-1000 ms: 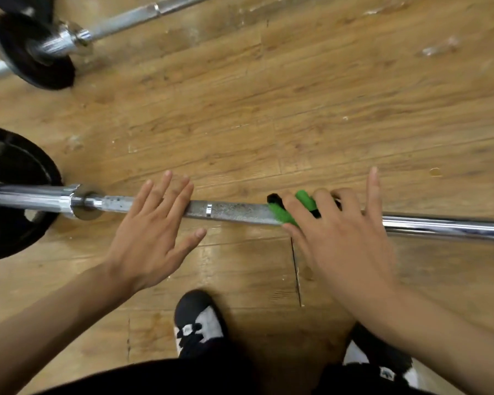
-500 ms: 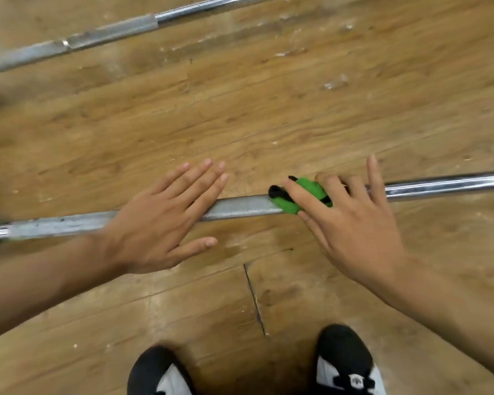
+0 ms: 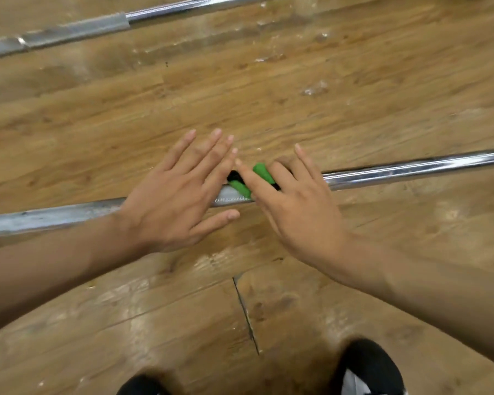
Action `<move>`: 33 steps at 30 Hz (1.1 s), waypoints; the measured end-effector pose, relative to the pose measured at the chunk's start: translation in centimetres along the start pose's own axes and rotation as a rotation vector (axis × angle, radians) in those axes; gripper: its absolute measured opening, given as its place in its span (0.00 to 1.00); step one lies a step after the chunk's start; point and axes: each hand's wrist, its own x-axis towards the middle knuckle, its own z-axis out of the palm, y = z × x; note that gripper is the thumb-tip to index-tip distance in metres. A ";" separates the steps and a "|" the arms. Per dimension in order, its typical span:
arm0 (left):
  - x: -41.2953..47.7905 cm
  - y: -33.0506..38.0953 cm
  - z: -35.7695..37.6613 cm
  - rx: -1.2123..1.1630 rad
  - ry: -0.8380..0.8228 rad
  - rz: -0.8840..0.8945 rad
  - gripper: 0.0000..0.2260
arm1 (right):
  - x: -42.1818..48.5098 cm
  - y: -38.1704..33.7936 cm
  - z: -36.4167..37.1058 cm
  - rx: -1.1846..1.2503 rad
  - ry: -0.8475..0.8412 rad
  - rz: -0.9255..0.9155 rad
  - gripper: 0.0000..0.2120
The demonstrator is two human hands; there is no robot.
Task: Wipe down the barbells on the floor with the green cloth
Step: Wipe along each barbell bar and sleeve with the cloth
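While left hand point(image 3: 171, 201) lies flat, fingers straight, on dull knurled barbell point(image 3: 54, 215), right hand point(image 3: 297, 212) clamps bunched green cloth point(image 3: 261, 171).

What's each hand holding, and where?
Right hand holds the bunched green cloth from above, pressed around the near barbell. Left hand lies flat over that bar, holding nothing.

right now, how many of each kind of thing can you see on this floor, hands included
barbell bars: 2, near bar and far bar
green cloth: 1
hands: 2, left hand and right hand
shoes: 2, left shoe and right shoe
total: 7
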 end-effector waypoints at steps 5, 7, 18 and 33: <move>-0.2 0.6 0.3 0.032 0.061 -0.205 0.38 | -1.7 3.9 0.3 -0.067 0.114 0.053 0.19; 0.2 0.6 0.3 0.022 0.091 -0.248 0.37 | -2.9 7.0 -0.1 -0.066 0.147 0.163 0.19; -2.9 -1.9 0.9 0.075 0.112 -0.405 0.31 | 3.1 -4.6 2.3 0.063 0.116 0.018 0.26; -2.2 -2.1 1.6 0.069 0.184 -0.453 0.32 | 2.6 -3.0 1.4 0.082 0.089 0.171 0.22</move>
